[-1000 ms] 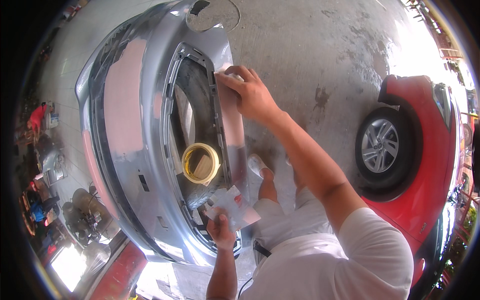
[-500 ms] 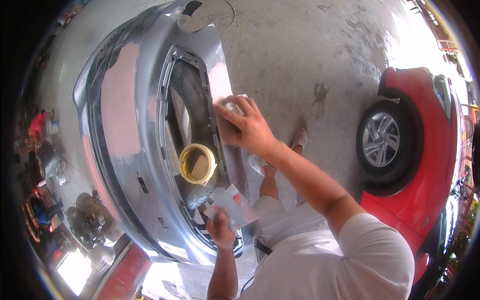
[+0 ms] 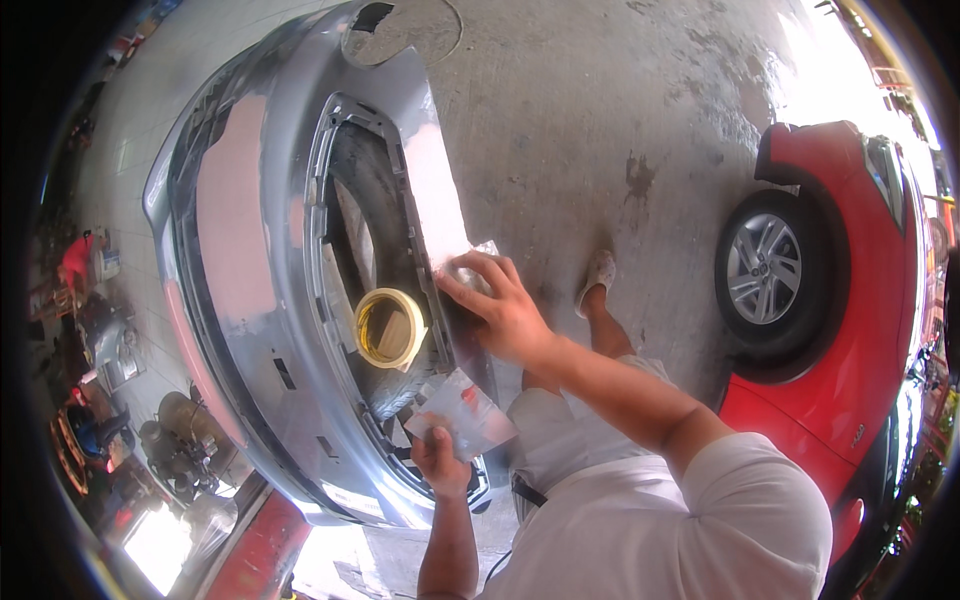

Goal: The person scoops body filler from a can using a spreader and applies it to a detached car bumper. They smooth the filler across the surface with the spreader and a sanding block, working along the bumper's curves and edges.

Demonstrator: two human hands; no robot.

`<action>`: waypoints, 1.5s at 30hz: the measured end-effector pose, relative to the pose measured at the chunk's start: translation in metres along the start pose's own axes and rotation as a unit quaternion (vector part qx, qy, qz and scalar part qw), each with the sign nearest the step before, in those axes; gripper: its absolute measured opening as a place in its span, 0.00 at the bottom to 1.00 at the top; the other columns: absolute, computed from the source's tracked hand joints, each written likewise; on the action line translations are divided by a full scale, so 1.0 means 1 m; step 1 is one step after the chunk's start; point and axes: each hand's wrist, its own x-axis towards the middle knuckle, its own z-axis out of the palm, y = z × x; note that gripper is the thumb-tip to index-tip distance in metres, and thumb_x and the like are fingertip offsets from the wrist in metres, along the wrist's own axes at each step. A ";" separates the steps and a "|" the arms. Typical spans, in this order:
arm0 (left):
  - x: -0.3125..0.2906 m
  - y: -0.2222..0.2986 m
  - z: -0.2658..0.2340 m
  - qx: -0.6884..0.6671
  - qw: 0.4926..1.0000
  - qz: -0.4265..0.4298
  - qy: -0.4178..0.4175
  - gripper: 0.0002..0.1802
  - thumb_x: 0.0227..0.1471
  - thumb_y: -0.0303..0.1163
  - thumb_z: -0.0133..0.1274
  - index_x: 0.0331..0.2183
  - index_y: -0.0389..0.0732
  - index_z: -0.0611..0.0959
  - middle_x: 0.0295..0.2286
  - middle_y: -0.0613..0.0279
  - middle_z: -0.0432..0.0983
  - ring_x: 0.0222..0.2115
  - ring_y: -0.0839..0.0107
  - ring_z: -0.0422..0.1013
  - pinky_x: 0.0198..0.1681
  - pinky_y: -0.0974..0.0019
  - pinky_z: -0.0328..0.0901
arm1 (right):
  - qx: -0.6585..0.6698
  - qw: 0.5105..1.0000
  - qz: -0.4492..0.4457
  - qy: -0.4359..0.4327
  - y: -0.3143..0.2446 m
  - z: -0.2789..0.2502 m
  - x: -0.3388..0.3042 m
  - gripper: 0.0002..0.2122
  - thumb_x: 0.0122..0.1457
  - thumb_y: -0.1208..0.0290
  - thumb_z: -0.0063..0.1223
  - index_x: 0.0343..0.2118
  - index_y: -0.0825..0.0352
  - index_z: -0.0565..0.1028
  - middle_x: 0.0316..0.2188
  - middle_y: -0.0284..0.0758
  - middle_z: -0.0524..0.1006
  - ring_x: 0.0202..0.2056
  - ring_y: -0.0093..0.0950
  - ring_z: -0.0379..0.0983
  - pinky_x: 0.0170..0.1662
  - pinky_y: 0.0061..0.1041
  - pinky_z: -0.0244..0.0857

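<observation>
A grey car bumper point(image 3: 300, 240) with patches of pink filler point(image 3: 235, 200) stands to my left. My right hand point(image 3: 505, 308) is closed around a thin silvery putty spreader point(image 3: 487, 250), largely hidden by the fingers, against the bumper's right edge. Just above it, a pale pink filler strip point(image 3: 432, 175) runs along that edge. Lower down, my left hand point(image 3: 440, 462) grips a flat grey putty plate point(image 3: 468, 420) by its corner, with a red smear on top. Between bumper and hands, a roll of yellowish masking tape point(image 3: 391, 328) rests at the bumper's opening.
To the right is a red car with its front wheel point(image 3: 764, 272). A tyre point(image 3: 375, 180) shows through the bumper opening. Workshop clutter point(image 3: 175, 440) lies along the left side. My foot point(image 3: 598, 275) is on the stained concrete floor point(image 3: 570, 110).
My right hand has slid nearer along the bumper edge with the spreader, exposing more of the pale pink strip. One foot has dropped from sight. The left hand has hardly moved.
</observation>
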 end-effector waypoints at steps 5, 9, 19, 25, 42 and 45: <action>-0.002 -0.005 -0.005 0.017 1.000 0.000 0.007 0.24 0.66 0.39 0.57 0.54 0.31 0.77 0.46 0.58 0.78 0.46 0.68 0.74 0.47 0.65 0.71 | 0.002 1.000 -0.017 -0.009 -0.006 -0.002 -0.013 0.40 0.40 0.88 0.62 0.62 0.56 0.78 0.59 0.40 0.74 0.58 0.46 0.68 0.61 0.42 0.68; -0.004 -0.002 0.000 0.023 0.997 -0.019 0.071 0.29 0.66 0.41 0.58 0.58 0.30 0.74 0.50 0.53 0.76 0.49 0.64 0.74 0.49 0.60 0.72 | 0.027 0.994 -0.038 -0.095 0.001 -0.020 -0.022 0.38 0.40 0.88 0.60 0.61 0.56 0.79 0.56 0.39 0.76 0.58 0.46 0.69 0.62 0.43 0.66; -0.003 0.027 0.090 0.145 0.976 0.151 0.064 0.39 0.67 0.47 0.57 0.69 0.41 0.63 0.63 0.50 0.66 0.60 0.55 0.69 0.61 0.48 0.69 | 0.225 0.963 -0.116 -0.090 -0.066 -0.108 -0.096 0.35 0.37 0.91 0.63 0.54 0.63 0.73 0.58 0.45 0.65 0.60 0.53 0.64 0.64 0.45 0.63; -0.014 0.071 0.123 -0.070 0.996 0.051 0.024 0.38 0.66 0.46 0.57 0.69 0.43 0.62 0.62 0.52 0.65 0.58 0.58 0.69 0.60 0.50 0.69 | 0.144 0.966 0.028 -0.213 0.005 -0.086 -0.133 0.22 0.47 0.94 0.49 0.47 0.69 0.67 0.51 0.49 0.66 0.52 0.51 0.68 0.56 0.40 0.66; -0.018 0.119 0.105 -0.116 0.983 0.082 0.118 0.31 0.66 0.51 0.56 0.63 0.49 0.70 0.47 0.61 0.77 0.37 0.65 0.76 0.34 0.57 0.74 | 0.233 0.944 0.208 0.110 0.007 -0.019 0.040 0.18 0.49 0.91 0.47 0.43 0.67 0.68 0.43 0.50 0.69 0.45 0.57 0.68 0.48 0.47 0.66; -0.023 0.120 0.102 -0.101 0.983 0.094 0.121 0.31 0.66 0.52 0.56 0.62 0.48 0.70 0.45 0.61 0.77 0.36 0.65 0.76 0.33 0.57 0.73 | 0.209 0.951 0.194 0.121 0.025 -0.024 0.098 0.17 0.50 0.90 0.48 0.42 0.66 0.69 0.41 0.50 0.70 0.44 0.58 0.69 0.47 0.48 0.66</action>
